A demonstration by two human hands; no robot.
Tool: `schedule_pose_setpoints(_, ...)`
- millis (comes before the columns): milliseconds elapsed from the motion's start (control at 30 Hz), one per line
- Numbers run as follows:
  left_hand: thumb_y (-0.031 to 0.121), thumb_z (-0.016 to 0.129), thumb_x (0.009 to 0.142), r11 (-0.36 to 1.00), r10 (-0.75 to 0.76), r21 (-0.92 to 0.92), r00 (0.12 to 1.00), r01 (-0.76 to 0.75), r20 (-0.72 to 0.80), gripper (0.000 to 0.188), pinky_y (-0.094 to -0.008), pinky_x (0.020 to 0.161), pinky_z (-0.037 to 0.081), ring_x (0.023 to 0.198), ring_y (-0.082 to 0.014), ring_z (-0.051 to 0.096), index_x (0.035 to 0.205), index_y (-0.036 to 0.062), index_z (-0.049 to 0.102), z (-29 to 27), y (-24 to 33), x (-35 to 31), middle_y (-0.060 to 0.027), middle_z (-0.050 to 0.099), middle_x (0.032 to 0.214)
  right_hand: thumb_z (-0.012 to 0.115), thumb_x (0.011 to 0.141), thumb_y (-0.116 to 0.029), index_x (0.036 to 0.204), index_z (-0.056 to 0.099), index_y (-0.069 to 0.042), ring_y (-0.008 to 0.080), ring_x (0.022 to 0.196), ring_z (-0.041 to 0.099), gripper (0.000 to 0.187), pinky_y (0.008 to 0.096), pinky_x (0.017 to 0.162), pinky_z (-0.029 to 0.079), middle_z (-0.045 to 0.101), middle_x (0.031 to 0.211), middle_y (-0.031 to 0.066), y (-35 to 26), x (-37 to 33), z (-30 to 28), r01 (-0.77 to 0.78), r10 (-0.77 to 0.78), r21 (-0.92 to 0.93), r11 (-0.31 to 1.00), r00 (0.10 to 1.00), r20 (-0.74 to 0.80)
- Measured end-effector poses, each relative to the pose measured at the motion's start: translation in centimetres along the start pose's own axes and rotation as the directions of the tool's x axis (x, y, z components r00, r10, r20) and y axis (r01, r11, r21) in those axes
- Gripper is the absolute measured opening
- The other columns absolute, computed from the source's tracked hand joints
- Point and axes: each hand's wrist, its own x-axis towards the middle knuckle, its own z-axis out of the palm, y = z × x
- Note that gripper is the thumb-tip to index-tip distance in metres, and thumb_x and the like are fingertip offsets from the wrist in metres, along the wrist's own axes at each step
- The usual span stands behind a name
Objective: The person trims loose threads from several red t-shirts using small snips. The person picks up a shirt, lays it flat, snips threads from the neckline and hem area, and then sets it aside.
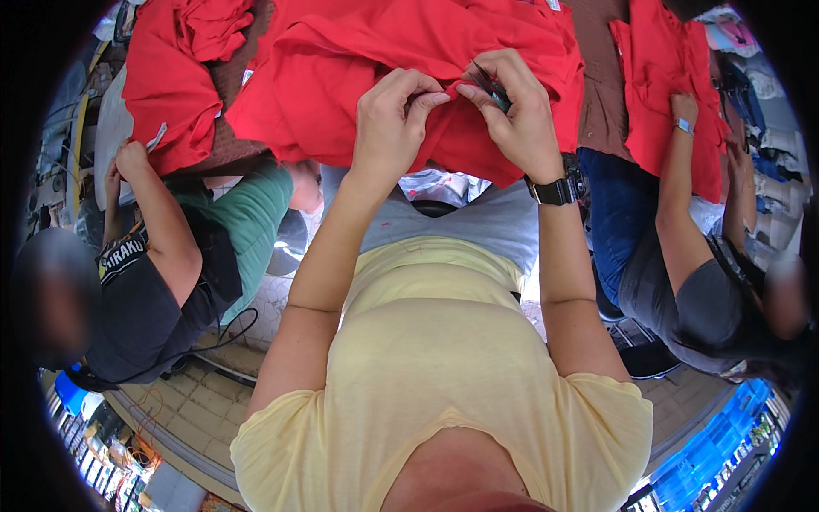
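Note:
A red garment (316,102) lies spread and crumpled in front of me, draping over the table's near edge toward my lap. My left hand (394,115) is closed, pinching a bit of its red cloth between thumb and forefinger. Just to the right, my right hand (520,107) is closed around small thread snips (500,99) with dark blades and a greenish part. Its thumb and forefinger tips come close to the pinched cloth, and I cannot tell whether they touch it. A dark watch (559,189) sits on my right wrist.
A brown-covered table (604,94) shows between the red heaps. On the left a person handles another red garment (175,102); on the right another person has hands on a red garment (670,94). Both sit close beside me. A black cable (226,337) hangs at the left.

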Motion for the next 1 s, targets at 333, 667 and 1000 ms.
schedule_pose_setpoints(333, 0.009, 0.056, 0.102, 0.701, -0.301, -0.596, 0.92, 0.392, 0.251, 0.012, -0.029, 0.084, 0.056, 0.092, -0.0126, 0.063, 0.101, -0.002, 0.06, 0.2, -0.7, -0.6, -0.0055, 0.063, 0.096, 0.073, 0.082, 0.002, 0.102, 0.065, 0.001, 0.0222, 0.08, 0.064, 0.022, 0.0305, 0.071, 0.05, 0.061, 0.089, 0.01, -0.5, -0.9, 0.8, -0.043, 0.052, 0.166, 0.985, 0.998, -0.048)
schedule_pose_setpoints(667, 0.007, 0.057, 0.101, 0.728, -0.265, -0.619, 0.954, 0.295, 0.143, 0.011, -0.0319, 0.094, 0.055, 0.098, -0.0143, 0.062, 0.102, -0.0038, 0.059, 1.7, 0.5, -2.5, -0.0084, 0.062, 0.104, 0.053, 0.103, -0.025, 0.089, 0.06, 0.003, 0.0208, 0.063, 0.054, 0.032, 0.0342, 0.059, 0.042, 0.056, 0.07, 0.0114, -5.5, -5.1, 0.8, -0.418, 0.441, 0.247, 0.874, 0.896, -0.045)
schedule_pose_setpoints(1000, 0.0, 0.06, 0.097, 0.786, -0.25, -0.551, 0.959, 0.28, 0.13, 0.002, -0.0265, 0.091, 0.049, 0.099, -0.0136, 0.059, 0.098, -0.0018, 0.059, 1.4, 1.1, -2.9, -0.0082, 0.063, 0.107, 0.044, 0.107, -0.037, 0.079, 0.056, 0.003, 0.0172, 0.061, 0.05, 0.05, 0.0361, 0.058, 0.041, 0.053, 0.063, 0.0105, -4.5, -5.8, 4.5, -0.618, 0.656, 0.405, 0.674, 0.753, 0.057)
